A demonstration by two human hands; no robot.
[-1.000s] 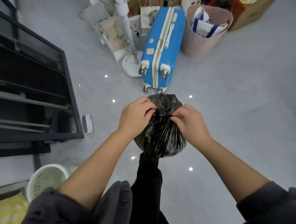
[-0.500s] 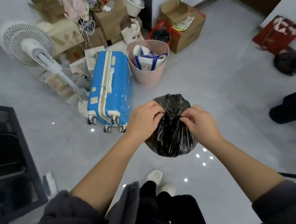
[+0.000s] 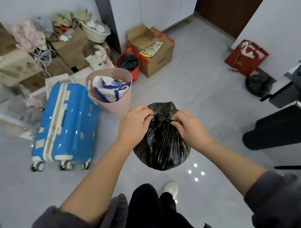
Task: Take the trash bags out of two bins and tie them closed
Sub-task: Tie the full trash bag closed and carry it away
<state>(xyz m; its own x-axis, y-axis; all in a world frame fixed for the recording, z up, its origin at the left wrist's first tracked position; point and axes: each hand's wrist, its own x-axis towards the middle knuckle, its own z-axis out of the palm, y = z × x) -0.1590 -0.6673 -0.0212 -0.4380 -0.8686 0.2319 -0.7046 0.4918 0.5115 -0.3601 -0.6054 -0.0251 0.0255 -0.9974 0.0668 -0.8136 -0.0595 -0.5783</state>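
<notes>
Floor (image 3: 206, 98): grey and shiny, with small light spots just right of the black trash bag.
Cardboard boxes (image 3: 66, 47): a heap far left of the trash bag, at the wall, with cloth and a basin on top.
Blue suitcase (image 3: 66, 121): lying flat on the floor, left of the trash bag, its wheels toward the person.
Black trash bag (image 3: 162, 145): full and round, held up in the air in front of the person, above the floor; its top is gathered into a knot between the two hands.
Pink basket (image 3: 111, 102): on the floor, just behind and left of the trash bag, touching the suitcase side; a white and blue bag is inside.
Red paper bag (image 3: 245, 57): far right behind the trash bag, leaning at the wall.
Second black bag (image 3: 257, 84): on the floor far right of the held trash bag, below the red paper bag.
Left hand (image 3: 135, 121): closed, fingers pinching the plastic at the left side of the knot.
Right hand (image 3: 190, 125): closed, fingers pinching the plastic at the right side of the knot.
White shoe (image 3: 171, 188): on the floor directly below the trash bag.
</notes>
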